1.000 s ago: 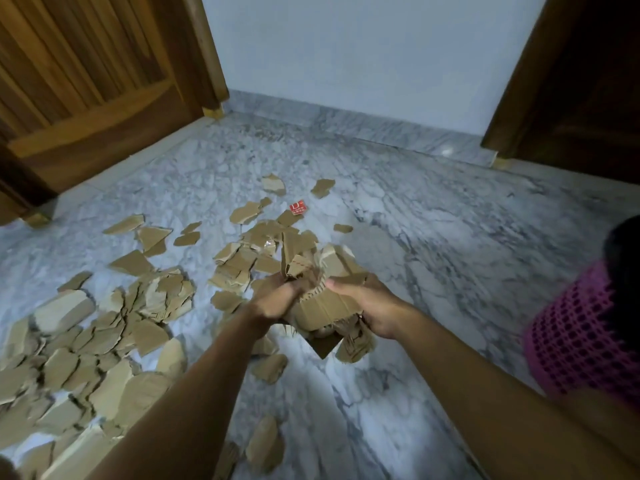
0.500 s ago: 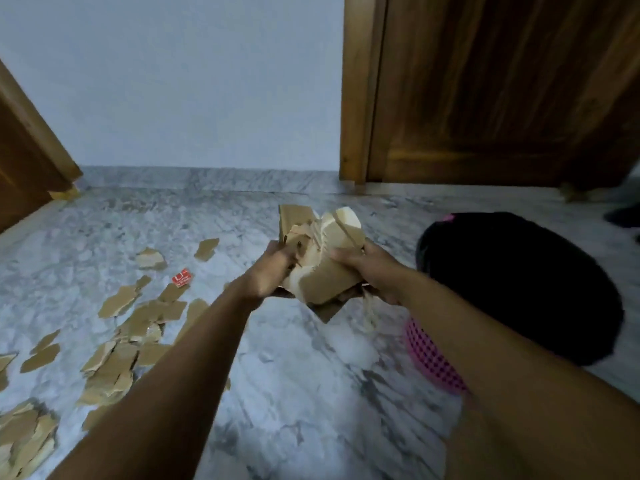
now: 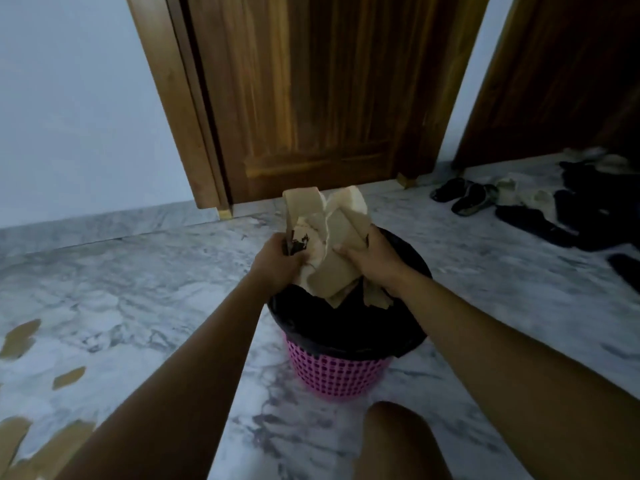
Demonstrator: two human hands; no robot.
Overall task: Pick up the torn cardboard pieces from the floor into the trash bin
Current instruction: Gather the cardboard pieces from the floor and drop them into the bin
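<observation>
A bundle of torn brown cardboard pieces [image 3: 329,233] is held upright between both hands, right over the mouth of the trash bin [image 3: 337,374], a pink mesh basket lined with a black bag [image 3: 346,327]. My left hand [image 3: 278,261] grips the bundle's left side and my right hand [image 3: 372,261] grips its right side. The lowest pieces hang inside the black liner. More torn cardboard pieces [image 3: 20,337] lie on the marble floor at the far left, and some more [image 3: 52,448] at the bottom left corner.
A closed wooden door [image 3: 311,98] stands behind the bin, with a second door [image 3: 561,74] at the right. Several dark sandals [image 3: 474,197] and shoes lie on the floor at the right. My knee [image 3: 398,441] shows at the bottom, just before the bin.
The view swung right from the cardboard-strewn floor to the bin. Both hands carried the bundle rightward and now hold it over the bin's opening.
</observation>
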